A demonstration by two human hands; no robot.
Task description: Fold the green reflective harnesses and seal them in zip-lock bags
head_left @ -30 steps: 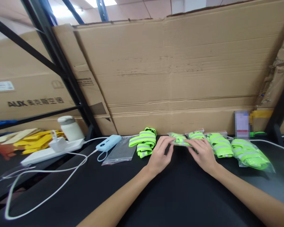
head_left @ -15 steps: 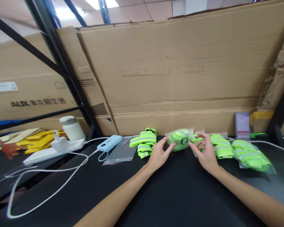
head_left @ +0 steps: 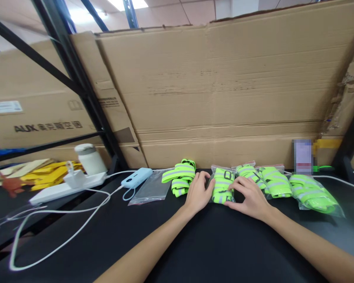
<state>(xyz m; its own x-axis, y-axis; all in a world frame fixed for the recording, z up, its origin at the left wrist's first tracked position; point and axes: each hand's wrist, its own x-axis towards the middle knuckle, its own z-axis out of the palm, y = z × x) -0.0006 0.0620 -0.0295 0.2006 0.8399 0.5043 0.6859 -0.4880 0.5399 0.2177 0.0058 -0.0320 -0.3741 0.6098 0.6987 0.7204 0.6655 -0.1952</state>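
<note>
A clear plastic bag with a folded neon-green reflective strap and black buckle (head_left: 223,185) lies on the black tabletop between my hands. My left hand (head_left: 198,192) is at its left edge, thumb near the plastic and fingers loosely stretched. On the other side, my right hand (head_left: 249,198) has its thumb and fingers parted around the lower right edge, touching or almost touching it. Left of my left hand sits an unbagged bundle of reflective strap (head_left: 181,177). More bagged straps line up to the right: one partly behind my right hand (head_left: 249,173), another (head_left: 275,182) and the rightmost (head_left: 312,192).
An empty zip bag (head_left: 152,188) lies beside a light-blue power bank (head_left: 136,179). Further left are a white power strip (head_left: 67,190), looping white cable (head_left: 14,243) and a white bottle (head_left: 90,160). Cardboard (head_left: 212,90) walls the back; a black metal post (head_left: 85,94) rises at left.
The bagged strap was held up and tilted between my hands; now it lies on the tabletop with its buckle at the top. My right hand has moved slightly left and lower.
</note>
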